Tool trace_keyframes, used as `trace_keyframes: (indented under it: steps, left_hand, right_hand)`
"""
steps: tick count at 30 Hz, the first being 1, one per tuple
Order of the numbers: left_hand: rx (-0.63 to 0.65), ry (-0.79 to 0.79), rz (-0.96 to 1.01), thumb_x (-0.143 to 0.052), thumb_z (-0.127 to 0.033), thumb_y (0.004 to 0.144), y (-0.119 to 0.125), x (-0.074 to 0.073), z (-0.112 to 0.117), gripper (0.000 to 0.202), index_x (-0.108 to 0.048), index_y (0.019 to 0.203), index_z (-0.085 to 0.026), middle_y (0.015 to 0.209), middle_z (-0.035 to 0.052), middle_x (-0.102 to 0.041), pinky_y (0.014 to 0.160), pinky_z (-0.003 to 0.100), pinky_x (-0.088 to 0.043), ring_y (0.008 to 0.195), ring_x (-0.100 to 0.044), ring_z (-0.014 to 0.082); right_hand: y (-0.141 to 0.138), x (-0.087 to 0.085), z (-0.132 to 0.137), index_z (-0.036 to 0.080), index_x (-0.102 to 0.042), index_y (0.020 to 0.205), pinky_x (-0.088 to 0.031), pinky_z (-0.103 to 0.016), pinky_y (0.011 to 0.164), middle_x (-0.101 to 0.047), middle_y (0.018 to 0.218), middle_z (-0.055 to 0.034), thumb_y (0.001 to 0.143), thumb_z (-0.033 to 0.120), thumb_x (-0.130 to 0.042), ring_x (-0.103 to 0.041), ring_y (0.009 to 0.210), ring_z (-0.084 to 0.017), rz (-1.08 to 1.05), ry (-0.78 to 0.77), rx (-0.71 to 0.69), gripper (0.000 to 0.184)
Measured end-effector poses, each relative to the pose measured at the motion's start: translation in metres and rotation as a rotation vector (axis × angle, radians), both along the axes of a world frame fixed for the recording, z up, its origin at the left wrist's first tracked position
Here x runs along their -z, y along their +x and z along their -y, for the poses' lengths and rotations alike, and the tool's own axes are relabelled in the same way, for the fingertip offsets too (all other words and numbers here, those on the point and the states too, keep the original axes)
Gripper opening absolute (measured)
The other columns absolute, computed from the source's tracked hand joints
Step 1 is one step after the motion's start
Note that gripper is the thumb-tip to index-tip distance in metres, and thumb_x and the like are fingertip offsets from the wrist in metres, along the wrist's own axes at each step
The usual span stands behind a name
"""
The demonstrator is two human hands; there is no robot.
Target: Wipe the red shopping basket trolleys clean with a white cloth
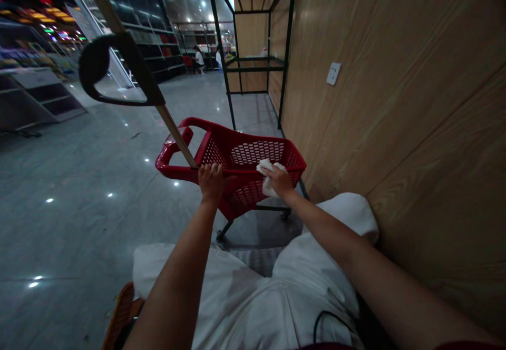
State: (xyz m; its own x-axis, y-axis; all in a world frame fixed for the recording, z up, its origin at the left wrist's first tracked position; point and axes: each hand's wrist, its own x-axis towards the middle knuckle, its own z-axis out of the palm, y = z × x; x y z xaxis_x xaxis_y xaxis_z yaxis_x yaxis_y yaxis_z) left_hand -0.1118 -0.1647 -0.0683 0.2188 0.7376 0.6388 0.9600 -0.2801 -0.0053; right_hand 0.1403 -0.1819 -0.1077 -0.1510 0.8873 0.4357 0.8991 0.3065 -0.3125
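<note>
A small red plastic shopping cart (253, 152) with a mesh basket stands before my knees. My left hand (211, 181) is closed over the cart's near rim, beside the foot of a tall light-coloured pole (174, 128). The pole leans up and to the left in view and carries a black loop-shaped piece (130, 70). Against the same rim, nearer the cart's right end, my right hand (280, 180) presses a crumpled white cloth or tissue (269, 187). The fingertips of my left hand show on top of the rim; its thumb is hidden.
A wood-panelled wall (395, 102) with a white socket (333, 74) rises close on the right. Behind the cart stands a dark metal rack frame (255, 69). Grey shiny floor (98, 181) stretches left towards shelving (43, 94). People (198, 59) are far back.
</note>
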Motion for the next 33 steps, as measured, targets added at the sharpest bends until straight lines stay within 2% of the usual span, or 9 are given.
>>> trace_keyframes:
  steps: [3, 6, 14, 17, 19, 22, 28, 31, 33]
  left_hand:
    - [0.011, -0.009, 0.019, -0.048, -0.051, 0.084, 0.002, 0.000, 0.000, 0.031, -0.060, 0.085, -0.022, 0.090, 0.0107, -0.062, 0.091, 0.044, -0.032, 0.092, -0.051, 0.0290]
    - [-0.001, 0.003, 0.011, -0.047, -0.050, 0.085, 0.004, 0.001, 0.001, 0.030, -0.059, 0.083, -0.022, 0.089, 0.0099, -0.062, 0.092, 0.044, -0.032, 0.091, -0.051, 0.0281]
    - [-0.053, 0.049, -0.072, -0.047, -0.031, 0.086, 0.004, 0.001, 0.002, 0.015, -0.058, 0.083, -0.022, 0.086, 0.0087, -0.062, 0.089, 0.042, -0.034, 0.088, -0.052, 0.0273]
    - [-0.063, 0.047, -0.093, -0.046, -0.024, 0.085, 0.003, -0.001, 0.004, 0.014, -0.059, 0.083, -0.022, 0.083, 0.0083, -0.062, 0.088, 0.042, -0.034, 0.087, -0.052, 0.0269]
    - [-0.047, 0.040, -0.102, -0.047, -0.028, 0.086, 0.003, -0.001, 0.005, 0.014, -0.059, 0.084, -0.022, 0.085, 0.0089, -0.062, 0.087, 0.042, -0.034, 0.086, -0.052, 0.0271]
    - [-0.024, 0.026, -0.094, -0.050, -0.037, 0.085, 0.002, 0.000, 0.005, 0.018, -0.059, 0.085, -0.021, 0.090, 0.0102, -0.062, 0.088, 0.042, -0.033, 0.088, -0.052, 0.0275]
    - [-0.008, 0.027, -0.060, -0.051, -0.045, 0.085, 0.002, 0.005, 0.002, 0.023, -0.056, 0.083, -0.023, 0.089, 0.0080, -0.062, 0.091, 0.040, -0.032, 0.090, -0.051, 0.0260]
    - [0.002, 0.028, -0.033, -0.048, -0.045, 0.086, 0.003, 0.005, 0.002, 0.023, -0.056, 0.082, -0.024, 0.090, 0.0086, -0.062, 0.092, 0.040, -0.032, 0.090, -0.050, 0.0259]
    - [0.004, 0.018, -0.005, -0.048, -0.045, 0.086, 0.004, 0.003, 0.002, 0.024, -0.056, 0.082, -0.023, 0.090, 0.0094, -0.061, 0.092, 0.041, -0.032, 0.091, -0.050, 0.0266]
  right_hand:
    - [0.049, 0.011, 0.000, 0.027, -0.058, 0.124, -0.037, -0.031, 0.098, -0.054, 0.132, -0.0043, 0.084, 0.006, -0.040, -0.051, 0.114, -0.018, 0.011, -0.038, 0.122, 0.048]
    - [0.054, 0.011, -0.002, 0.022, -0.061, 0.121, -0.039, -0.032, 0.097, -0.055, 0.130, -0.0059, 0.083, 0.005, -0.039, -0.052, 0.113, -0.019, -0.028, -0.033, 0.207, 0.047]
    - [-0.104, -0.026, -0.003, 0.026, -0.057, 0.125, -0.039, -0.028, 0.098, -0.057, 0.128, -0.0037, 0.088, 0.015, -0.041, -0.050, 0.114, -0.018, -0.106, 0.020, -0.067, 0.042]
    - [-0.129, -0.037, -0.003, 0.024, -0.054, 0.128, -0.040, -0.027, 0.096, -0.059, 0.124, -0.0053, 0.091, 0.019, -0.038, -0.053, 0.109, -0.018, -0.134, 0.018, -0.126, 0.041]
    - [-0.115, -0.032, -0.002, 0.027, -0.054, 0.128, -0.039, -0.029, 0.097, -0.058, 0.126, -0.0040, 0.090, 0.018, -0.039, -0.052, 0.110, -0.018, -0.106, 0.029, -0.157, 0.042]
    - [-0.057, -0.011, 0.001, 0.030, -0.056, 0.125, -0.035, -0.033, 0.101, -0.055, 0.131, -0.0019, 0.087, 0.011, -0.041, -0.049, 0.116, -0.019, -0.028, 0.045, -0.134, 0.045]
    - [0.088, 0.021, 0.006, 0.024, -0.060, 0.121, -0.041, -0.029, 0.094, -0.059, 0.126, -0.0045, 0.080, 0.006, -0.041, -0.054, 0.112, -0.019, 0.006, -0.011, 0.223, 0.049]
    - [0.113, 0.021, 0.003, 0.019, -0.063, 0.118, -0.044, -0.026, 0.088, -0.062, 0.120, -0.0080, 0.082, 0.008, -0.039, -0.059, 0.102, -0.019, -0.039, -0.045, 0.351, 0.045]
    - [0.100, 0.018, 0.000, 0.018, -0.065, 0.115, -0.043, -0.026, 0.087, -0.065, 0.115, -0.0081, 0.083, 0.009, -0.038, -0.060, 0.099, -0.019, -0.061, -0.047, 0.366, 0.043]
